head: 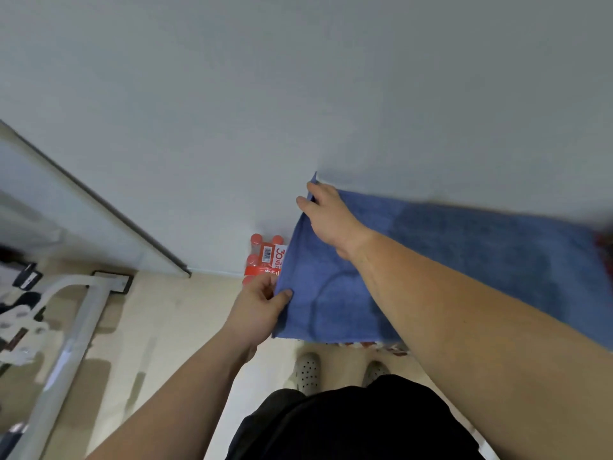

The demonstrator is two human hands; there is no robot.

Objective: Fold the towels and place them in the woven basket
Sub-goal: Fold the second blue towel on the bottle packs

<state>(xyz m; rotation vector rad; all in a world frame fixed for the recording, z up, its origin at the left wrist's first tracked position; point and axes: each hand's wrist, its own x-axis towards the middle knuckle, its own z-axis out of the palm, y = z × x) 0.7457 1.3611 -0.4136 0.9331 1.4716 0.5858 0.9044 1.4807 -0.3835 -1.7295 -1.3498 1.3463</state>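
A blue towel point(464, 260) hangs spread out in the air in front of me, reaching from the centre to the right edge of the view. My right hand point(328, 217) pinches its upper left corner. My left hand point(262, 307) pinches its left edge lower down, thumb on the cloth. The towel's far right end is blurred at the frame edge. No woven basket is in view.
A pack of red-capped bottles point(265, 257) stands on the floor against the white wall point(298, 94), just left of the towel. My feet in perforated slippers point(306, 371) stand below it. A white metal frame point(76, 327) and clutter lie at left.
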